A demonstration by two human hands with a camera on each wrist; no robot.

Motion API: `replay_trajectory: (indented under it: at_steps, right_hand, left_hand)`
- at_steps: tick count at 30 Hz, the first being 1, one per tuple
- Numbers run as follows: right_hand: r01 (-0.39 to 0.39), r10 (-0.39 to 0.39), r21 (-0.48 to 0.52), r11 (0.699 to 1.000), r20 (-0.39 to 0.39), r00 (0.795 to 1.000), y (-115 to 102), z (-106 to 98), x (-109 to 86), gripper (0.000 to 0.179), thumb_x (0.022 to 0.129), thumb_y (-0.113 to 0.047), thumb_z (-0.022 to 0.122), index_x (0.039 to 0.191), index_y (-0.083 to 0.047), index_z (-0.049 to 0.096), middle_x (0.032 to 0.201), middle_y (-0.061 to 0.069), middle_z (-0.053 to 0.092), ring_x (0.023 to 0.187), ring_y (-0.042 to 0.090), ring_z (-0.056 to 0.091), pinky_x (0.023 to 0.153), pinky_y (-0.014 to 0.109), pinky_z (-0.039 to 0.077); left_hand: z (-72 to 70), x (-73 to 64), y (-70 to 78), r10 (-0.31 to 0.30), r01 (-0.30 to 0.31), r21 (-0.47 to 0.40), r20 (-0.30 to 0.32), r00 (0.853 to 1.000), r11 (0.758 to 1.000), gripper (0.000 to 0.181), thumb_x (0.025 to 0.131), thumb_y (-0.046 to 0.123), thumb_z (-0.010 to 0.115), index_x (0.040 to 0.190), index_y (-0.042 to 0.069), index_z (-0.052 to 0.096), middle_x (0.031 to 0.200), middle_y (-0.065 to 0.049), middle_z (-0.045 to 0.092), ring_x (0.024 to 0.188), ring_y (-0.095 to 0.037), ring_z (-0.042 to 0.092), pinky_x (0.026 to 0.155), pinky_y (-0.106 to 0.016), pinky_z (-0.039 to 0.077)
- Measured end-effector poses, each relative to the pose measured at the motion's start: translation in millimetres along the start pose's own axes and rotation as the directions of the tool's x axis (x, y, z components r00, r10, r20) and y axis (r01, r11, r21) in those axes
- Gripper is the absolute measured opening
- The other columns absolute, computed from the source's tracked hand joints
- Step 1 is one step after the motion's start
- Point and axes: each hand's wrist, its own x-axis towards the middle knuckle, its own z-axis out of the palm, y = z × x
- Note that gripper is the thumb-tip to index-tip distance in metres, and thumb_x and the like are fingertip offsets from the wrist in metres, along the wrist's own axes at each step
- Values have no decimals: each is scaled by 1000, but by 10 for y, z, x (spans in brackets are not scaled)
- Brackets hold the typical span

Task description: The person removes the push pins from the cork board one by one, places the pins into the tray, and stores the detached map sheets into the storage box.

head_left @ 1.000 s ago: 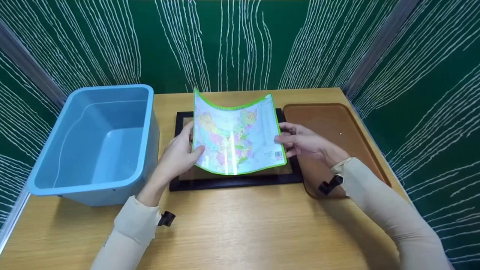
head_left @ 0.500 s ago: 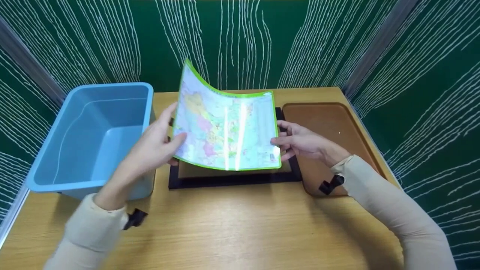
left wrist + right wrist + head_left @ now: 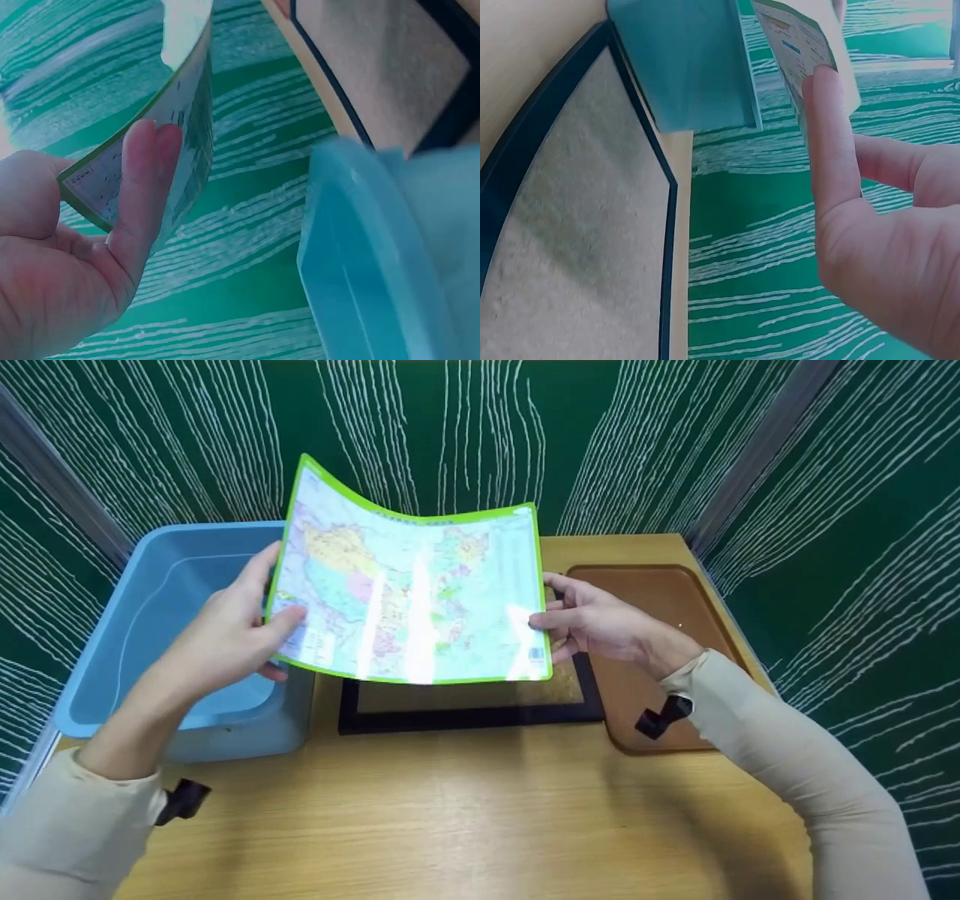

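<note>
A flexible map sheet [image 3: 405, 592] with a bright green border bows between my two hands, held up off the table in the head view. My left hand [image 3: 232, 622] pinches its left edge, thumb on the printed face and fingers behind. On the opposite edge, my right hand [image 3: 600, 619] pinches it the same way. Glare streaks hide part of the print. Below the sheet lies a black-framed brown board [image 3: 465, 720], its upper part covered. Both wrist views show the sheet [image 3: 112, 172] edge-on, gripped between thumb and fingers.
To the left stands a deep blue plastic tub [image 3: 97, 660], partly behind my left hand. A brown tray [image 3: 667, 592] lies at the right, touching or close to the black frame. Green walls with white lines [image 3: 495, 435] enclose the wooden table [image 3: 465, 810].
The sheet has risen and shifted left, opening out wider. My left hand moved left, in front of the tub, while my right hand moved only slightly. More of the board's front is uncovered.
</note>
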Motion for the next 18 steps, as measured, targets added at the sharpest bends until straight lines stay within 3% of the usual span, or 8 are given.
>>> replay_trajectory:
  at_steps: [9, 15, 18]
  right_hand:
    - [20, -23, 82, 996, 37, 999, -141, 204, 95, 66, 99, 1, 61, 155, -16, 30, 129, 26, 63, 105, 41, 70, 69, 47, 61]
    - [48, -54, 159, 986, 36, 998, -246, 339, 164, 67, 99, 0, 63, 155, -16, 30, 124, 24, 66, 99, 35, 72, 71, 45, 61]
    - [64, -73, 182, 981, 46, 996, -316, 418, 228, 67, 99, 0, 63, 155, -16, 30, 122, 24, 67, 97, 34, 73, 70, 43, 61]
  left_hand:
    - [-371, -30, -111, -55, 50, 159, 24, 998, 986, 75, 106, 30, 54, 164, 20, 8, 120, -19, 64, 83, -28, 68, 54, -40, 59]
    - [-681, -11, -183, -85, 79, 153, 33, 996, 985, 77, 106, 34, 53, 164, 16, 7, 124, -24, 60, 80, -25, 69, 56, -41, 60]
    - [-847, 3, -213, -122, 117, 159, 21, 992, 980, 83, 106, 36, 52, 164, 15, -4, 134, -31, 50, 81, -24, 69, 57, -42, 60]
